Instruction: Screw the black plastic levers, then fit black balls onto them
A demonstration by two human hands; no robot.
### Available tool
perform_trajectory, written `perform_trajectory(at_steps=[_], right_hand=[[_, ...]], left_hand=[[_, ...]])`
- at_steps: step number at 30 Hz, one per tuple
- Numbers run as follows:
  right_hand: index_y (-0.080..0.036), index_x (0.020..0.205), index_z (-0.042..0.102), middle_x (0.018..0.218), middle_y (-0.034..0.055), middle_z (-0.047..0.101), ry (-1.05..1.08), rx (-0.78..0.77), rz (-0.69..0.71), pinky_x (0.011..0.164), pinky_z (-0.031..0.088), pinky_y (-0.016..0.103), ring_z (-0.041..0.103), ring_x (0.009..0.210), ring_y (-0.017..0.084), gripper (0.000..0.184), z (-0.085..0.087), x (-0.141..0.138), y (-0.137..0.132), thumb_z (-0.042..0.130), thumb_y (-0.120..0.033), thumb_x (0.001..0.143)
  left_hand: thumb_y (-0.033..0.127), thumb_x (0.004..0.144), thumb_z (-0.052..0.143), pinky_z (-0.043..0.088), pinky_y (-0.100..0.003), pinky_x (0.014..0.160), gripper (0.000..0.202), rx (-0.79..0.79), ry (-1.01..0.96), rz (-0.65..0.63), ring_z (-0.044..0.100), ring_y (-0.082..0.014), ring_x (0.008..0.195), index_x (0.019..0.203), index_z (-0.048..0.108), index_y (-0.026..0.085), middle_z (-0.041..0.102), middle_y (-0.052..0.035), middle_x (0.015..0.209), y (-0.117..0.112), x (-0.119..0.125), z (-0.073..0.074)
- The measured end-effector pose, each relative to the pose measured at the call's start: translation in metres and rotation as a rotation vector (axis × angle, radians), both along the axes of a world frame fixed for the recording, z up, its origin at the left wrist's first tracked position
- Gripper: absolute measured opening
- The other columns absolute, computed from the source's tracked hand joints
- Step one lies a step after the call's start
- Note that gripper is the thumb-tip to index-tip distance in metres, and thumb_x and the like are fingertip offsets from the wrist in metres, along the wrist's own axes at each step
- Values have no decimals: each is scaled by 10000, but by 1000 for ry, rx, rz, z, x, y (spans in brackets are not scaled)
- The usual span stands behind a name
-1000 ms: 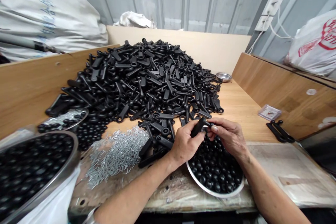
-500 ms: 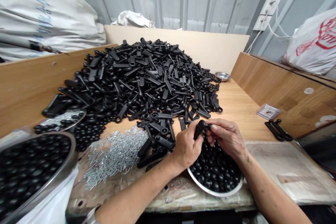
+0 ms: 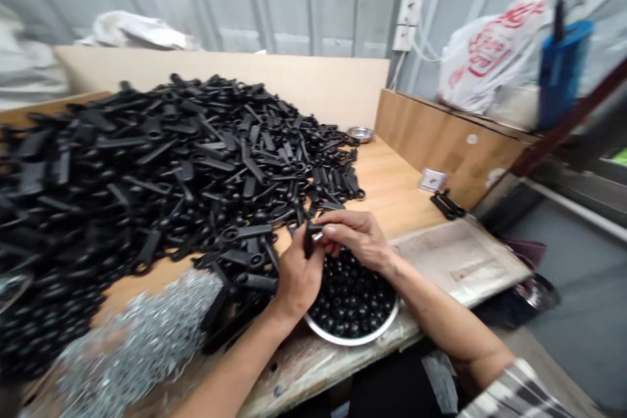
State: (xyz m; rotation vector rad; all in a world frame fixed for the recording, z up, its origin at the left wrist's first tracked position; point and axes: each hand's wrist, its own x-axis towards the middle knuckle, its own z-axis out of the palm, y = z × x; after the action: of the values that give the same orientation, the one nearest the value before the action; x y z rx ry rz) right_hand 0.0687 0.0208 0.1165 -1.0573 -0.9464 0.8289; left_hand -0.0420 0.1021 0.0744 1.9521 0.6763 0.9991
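My left hand (image 3: 294,277) is closed round a black plastic handle piece (image 3: 308,240), held upright above a metal bowl (image 3: 357,337) full of black beads. My right hand (image 3: 353,234) pinches at the top end of that same piece, where a small silvery pin shows between the fingertips. Both hands hover just over the bowl at the near edge of the wooden table (image 3: 392,186). A big heap of black handle pieces (image 3: 161,157) fills the table behind and to the left. A pile of small silver pins (image 3: 137,339) lies to the left of my left forearm.
Wooden side boards wall the table at the back and right (image 3: 441,144). A small metal dish (image 3: 360,134) sits at the far corner. Two black pieces (image 3: 448,204) and a small packet (image 3: 434,179) lie at the right. White bags and a blue object stand beyond the right wall.
The view has swung to the right, so the left bowls have left the picture. My hands have turned the black piece more upright and stay together over the bead bowl.
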Motion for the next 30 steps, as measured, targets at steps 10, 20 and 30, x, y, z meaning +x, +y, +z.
perform_trajectory(at_steps=[10, 20, 30], right_hand=[[-221, 1058, 615, 948, 18, 646, -814, 65, -125, 766, 429, 253, 587, 854, 157, 264, 7, -11, -9, 625, -286, 802], [-197, 954, 636, 850, -22, 647, -505, 20, 10, 736, 450, 221, 599, 808, 135, 216, -7, -11, -8, 659, -219, 740], [-130, 980, 636, 720, -4, 621, -540, -326, -673, 527, 430, 216, 556, 601, 109, 286, -12, 98, -68, 574, -328, 784]], left_hand=[[480, 809, 555, 409, -320, 1004, 499, -656, -353, -299, 476, -207, 1207, 1258, 500, 269, 504, -36, 1320, -3, -7, 22], [511, 852, 462, 177, -372, 1160, 504, -315, -193, -398, 247, -234, 1366, 1315, 446, 315, 301, 5, 1468, -1, -11, 4], [568, 855, 405, 194, -477, 1118, 642, -294, -262, -445, 190, -252, 1384, 1418, 212, 326, 259, -33, 1484, 15, -10, 12]])
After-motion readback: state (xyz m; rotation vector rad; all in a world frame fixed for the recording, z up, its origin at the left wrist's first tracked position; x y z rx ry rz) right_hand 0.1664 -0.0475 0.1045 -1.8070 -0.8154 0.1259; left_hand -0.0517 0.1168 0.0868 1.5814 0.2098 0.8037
